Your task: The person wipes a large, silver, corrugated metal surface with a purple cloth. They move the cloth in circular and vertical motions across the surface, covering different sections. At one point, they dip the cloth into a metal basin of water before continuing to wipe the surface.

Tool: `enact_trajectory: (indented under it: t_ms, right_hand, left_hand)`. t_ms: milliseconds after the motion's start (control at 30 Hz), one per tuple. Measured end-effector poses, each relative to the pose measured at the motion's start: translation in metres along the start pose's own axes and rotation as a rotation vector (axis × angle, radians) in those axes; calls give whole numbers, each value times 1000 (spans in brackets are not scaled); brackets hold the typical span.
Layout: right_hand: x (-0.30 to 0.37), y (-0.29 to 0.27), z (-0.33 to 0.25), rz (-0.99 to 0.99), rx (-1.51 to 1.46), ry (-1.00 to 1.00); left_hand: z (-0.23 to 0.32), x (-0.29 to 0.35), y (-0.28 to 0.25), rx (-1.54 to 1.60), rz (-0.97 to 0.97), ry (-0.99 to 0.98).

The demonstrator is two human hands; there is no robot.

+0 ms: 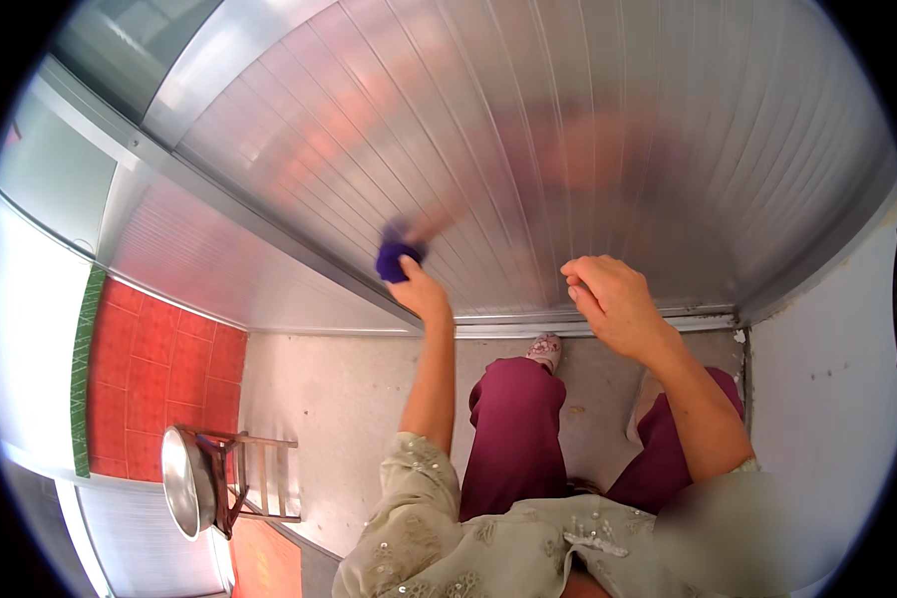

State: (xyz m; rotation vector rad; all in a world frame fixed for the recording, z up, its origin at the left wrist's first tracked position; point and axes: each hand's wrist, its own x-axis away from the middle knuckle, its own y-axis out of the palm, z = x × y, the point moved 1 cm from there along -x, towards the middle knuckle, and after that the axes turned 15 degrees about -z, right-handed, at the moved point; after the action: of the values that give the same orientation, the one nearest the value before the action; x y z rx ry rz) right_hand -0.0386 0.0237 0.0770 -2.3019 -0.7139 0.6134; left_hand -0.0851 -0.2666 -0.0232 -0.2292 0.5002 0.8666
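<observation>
My left hand (pixel 421 291) grips a bunched purple cloth (pixel 399 257). The cloth is against, or very close to, a silvery ribbed metal panel (pixel 508 169), near the upright frame bar (pixel 299 234) along its left side. The panel gives back a blurred reflection of the hand and cloth. To the right, my right hand (pixel 616 299) is held up before the lower part of the panel, its fingers curled together. No object shows in it, and I cannot tell whether it touches the panel.
A metal basin (pixel 184 483) rests on a wooden stool (pixel 259 478) at the lower left. Behind it is a red tiled strip (pixel 154 369) with a green edge (pixel 85 379). A pale wall (pixel 827 399) bounds the right side. My feet are on the concrete floor (pixel 349 399) near the door sill (pixel 588 327).
</observation>
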Motion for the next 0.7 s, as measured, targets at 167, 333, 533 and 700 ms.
enact_trajectory:
  t_ms: [167,333,533,700]
  right_hand:
    - [4,-6,9,7,62,40]
    - [1,5,5,-82,105,15]
    - [6,9,13,-80,138,-62]
    - [4,13,12,-178,157,-40]
  left_hand:
    - [144,-141,-6,-77,-18,556]
    - [188,-210,-32,-275,96,794]
    - [10,-98,-24,-168,113,292]
    - [-48,-21,-24,105,197,-474]
